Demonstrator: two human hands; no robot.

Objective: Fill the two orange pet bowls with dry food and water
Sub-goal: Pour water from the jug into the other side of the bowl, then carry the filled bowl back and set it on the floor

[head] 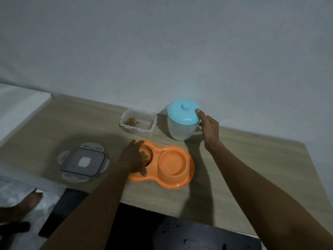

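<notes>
An orange double pet bowl lies on the wooden table. Its left bowl holds brown dry food; its right bowl looks dry. My left hand grips the left end of the dish, thumb on the near rim. A white jug with a light blue lid stands behind the dish. My right hand holds the jug's handle, thumb pressed on the lid's edge. A white food container with a little kibble sits left of the jug.
The container's clear lid lies on the table at the left. A white surface borders the far left. A wall rises right behind the table. A dark floor and a bare foot show below.
</notes>
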